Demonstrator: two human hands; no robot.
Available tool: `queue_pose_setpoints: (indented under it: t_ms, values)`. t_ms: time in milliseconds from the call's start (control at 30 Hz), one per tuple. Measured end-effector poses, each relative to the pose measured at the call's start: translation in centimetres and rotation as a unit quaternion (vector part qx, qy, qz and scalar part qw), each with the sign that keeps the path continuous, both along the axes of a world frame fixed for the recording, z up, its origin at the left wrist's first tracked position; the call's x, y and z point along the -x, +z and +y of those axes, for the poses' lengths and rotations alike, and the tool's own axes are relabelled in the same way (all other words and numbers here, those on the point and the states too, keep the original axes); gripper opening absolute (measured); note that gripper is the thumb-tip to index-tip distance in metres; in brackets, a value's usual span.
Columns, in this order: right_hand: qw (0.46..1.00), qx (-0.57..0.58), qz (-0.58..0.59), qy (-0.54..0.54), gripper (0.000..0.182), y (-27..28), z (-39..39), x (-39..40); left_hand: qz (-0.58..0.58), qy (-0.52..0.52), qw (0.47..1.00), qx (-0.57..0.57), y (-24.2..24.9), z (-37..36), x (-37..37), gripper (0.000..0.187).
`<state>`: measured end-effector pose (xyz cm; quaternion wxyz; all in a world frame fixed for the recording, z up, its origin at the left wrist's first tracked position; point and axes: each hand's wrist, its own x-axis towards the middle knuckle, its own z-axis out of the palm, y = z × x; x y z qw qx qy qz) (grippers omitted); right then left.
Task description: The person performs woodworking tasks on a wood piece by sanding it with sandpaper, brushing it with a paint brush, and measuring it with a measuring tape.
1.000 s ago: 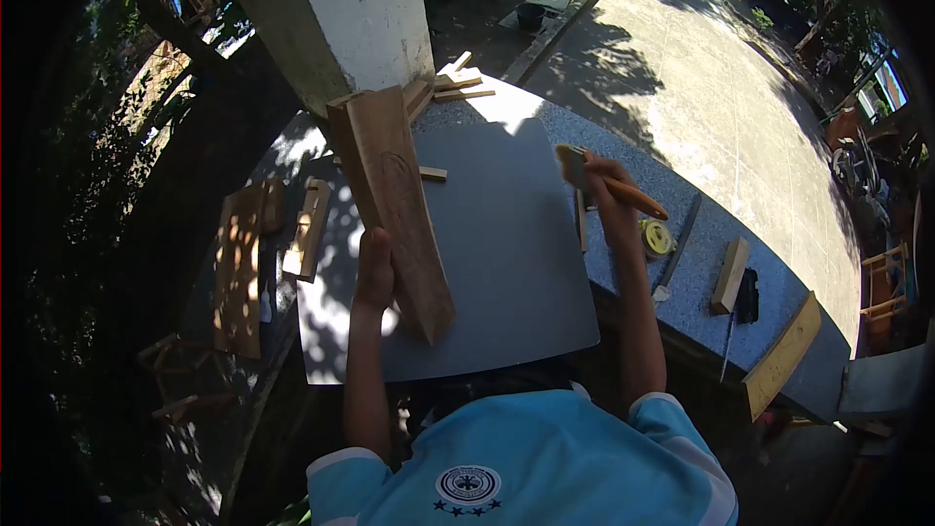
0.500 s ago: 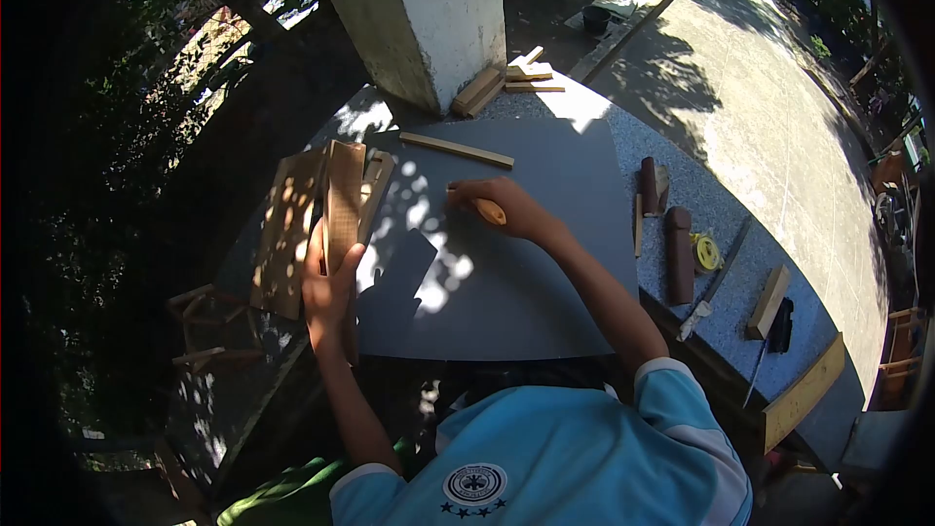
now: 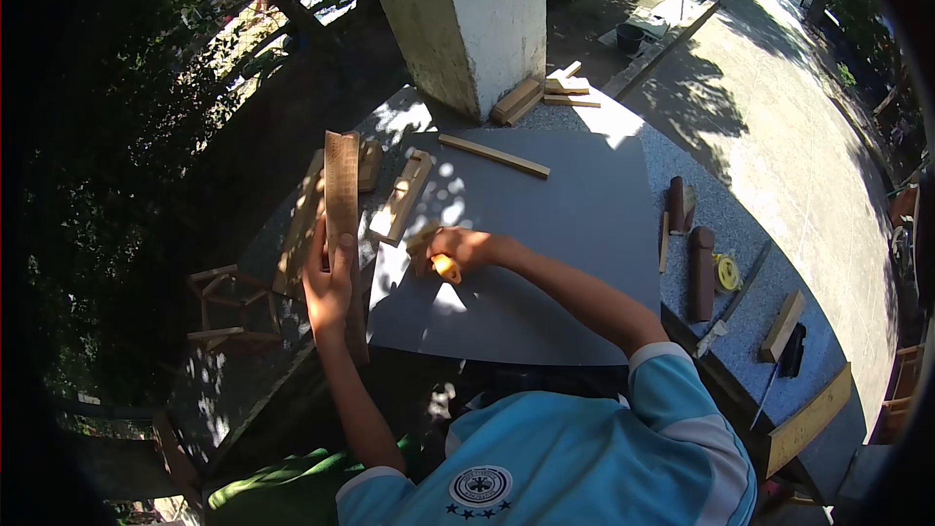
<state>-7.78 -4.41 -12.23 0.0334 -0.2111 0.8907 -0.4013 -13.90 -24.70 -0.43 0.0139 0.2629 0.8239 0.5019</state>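
Note:
My left hand (image 3: 329, 287) is wrapped round a long wooden board (image 3: 342, 185) held on edge at the left of the table, thumb on the near face. My right hand (image 3: 463, 248) grips a tool with a rounded orange handle (image 3: 447, 269); its tan far end, partly hidden by the fingers, points left toward the board. Between the two hands and a little farther back lies a short notched wooden block (image 3: 401, 197). Another wooden piece (image 3: 370, 166) shows just behind the held board, and a wider plank (image 3: 298, 234) lies to its left.
A thin wooden strip (image 3: 494, 155) lies on the grey sheet (image 3: 555, 312). Wood offcuts (image 3: 518, 100) sit by the pillar (image 3: 497, 29). Along the right are a brown case (image 3: 701, 273), yellow tape roll (image 3: 727, 273) and wooden block (image 3: 782, 325). A hexagonal wooden frame (image 3: 234, 335) stands left.
My right hand has moved left and nearer to me with the orange-handled tool, close to the board. The held board stands apart from the notched block, which was partly hidden behind it.

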Motion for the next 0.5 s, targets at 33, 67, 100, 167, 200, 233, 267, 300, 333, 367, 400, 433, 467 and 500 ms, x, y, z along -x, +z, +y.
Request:
queue_pose_setpoints:
  t_ms: [33,67,100,167,200,233,267,300,333,367,400,433,467,500]
  values:
    - [0.975,0.147,-0.006,0.164,0.018,1.7,-1.7,-1.3,-0.010,-0.008,1.000,-0.011,0.1,0.3,0.2,0.057]
    - [0.967,0.188,-0.030,0.170,0.016,2.9,-2.5,-2.3,-0.022,-0.016,0.999,-0.019,0.1,0.5,0.2,0.057]
    - [0.957,0.226,-0.052,0.175,0.015,3.9,-2.7,-2.7,-0.018,-0.037,0.998,-0.050,0.4,1.1,0.0,0.054]
    - [0.976,0.213,-0.029,0.032,0.015,3.5,-1.3,-2.1,-0.012,-0.040,0.999,-0.011,1.9,1.6,-1.1,0.051]
    - [0.990,0.105,0.066,-0.063,0.017,0.5,-0.7,-2.0,-0.032,-0.056,0.998,-0.007,2.8,1.8,-1.9,0.052]
    - [0.976,-0.009,0.137,-0.169,0.020,-2.4,0.0,-1.8,0.059,-0.021,0.996,0.056,2.7,1.9,-2.0,0.056]
    - [0.976,-0.064,0.120,-0.170,0.022,-1.6,-1.2,-4.0,0.037,-0.033,0.998,0.036,2.3,2.0,-1.9,0.060]
    - [0.984,-0.048,0.124,-0.119,0.021,-0.9,-3.9,-6.0,0.023,-0.045,0.997,0.054,2.8,2.4,-2.2,0.059]
    - [0.989,-0.033,0.125,-0.069,0.020,-0.1,-5.8,-7.7,0.005,-0.059,0.996,0.071,3.1,3.0,-2.6,0.058]
    - [0.990,-0.005,0.119,-0.082,0.020,1.4,-5.7,-8.5,0.000,-0.081,0.995,0.055,2.9,3.8,-2.8,0.060]
    - [0.989,0.024,0.110,-0.093,0.020,3.1,-5.6,-9.5,-0.009,-0.102,0.994,0.041,2.6,4.8,-2.8,0.063]
    - [0.988,0.056,0.101,-0.106,0.021,4.7,-5.5,-10.5,-0.018,-0.122,0.992,0.029,2.3,5.6,-2.7,0.065]
    - [0.985,0.087,0.092,-0.118,0.021,5.8,-5.3,-11.3,-0.002,-0.132,0.989,0.064,1.7,6.4,-2.6,0.068]
    - [0.981,0.117,0.084,-0.128,0.021,6.1,-4.9,-11.9,0.014,-0.140,0.985,0.097,0.9,7.2,-2.4,0.070]
